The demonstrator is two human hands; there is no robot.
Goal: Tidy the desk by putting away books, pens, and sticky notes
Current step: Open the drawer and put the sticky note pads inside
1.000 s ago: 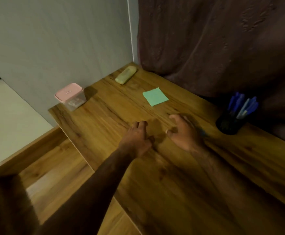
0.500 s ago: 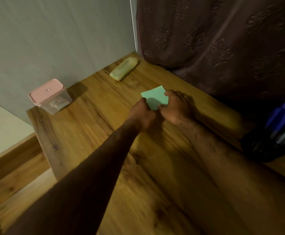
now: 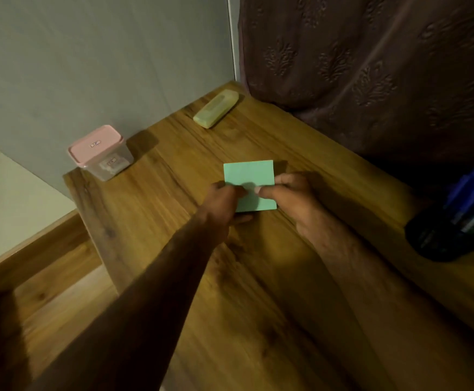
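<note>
Plainly, no writing could be read: the small label on the pink lid of the clear box (image 3: 100,153) and the sticker on its side were too blurred. Small things showed through its wall, too vague to name. A black pen cup (image 3: 438,238) at the right edge of the desk (image 3: 159,198) held blue pens (image 3: 472,190). A pale yellow case (image 3: 216,109) lay closed near the far corner. Both hands pinched the green sticky notes (image 3: 248,176) over the middle of the desk, the left hand (image 3: 220,201) at the near left corner and the right hand (image 3: 292,193) at the right edge.
</note>
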